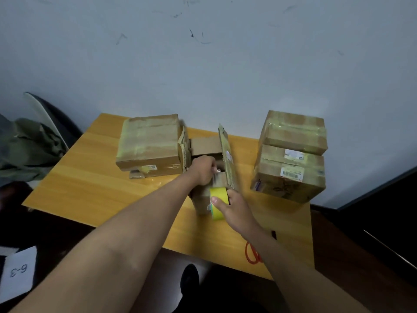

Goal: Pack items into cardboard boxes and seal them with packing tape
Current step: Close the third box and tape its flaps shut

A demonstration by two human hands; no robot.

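Note:
An open cardboard box stands in the middle of the orange table, its side flaps upright. My left hand reaches over the box's near edge and grips a small metallic item at the opening; what the item is I cannot tell. My right hand holds a yellow roll of packing tape against the box's near face, thumb across the roll.
A taped box lies left of the open one. Two taped boxes are stacked at the right, upper on lower. An orange loop lies near the table's front edge. A chair with green cloth stands left.

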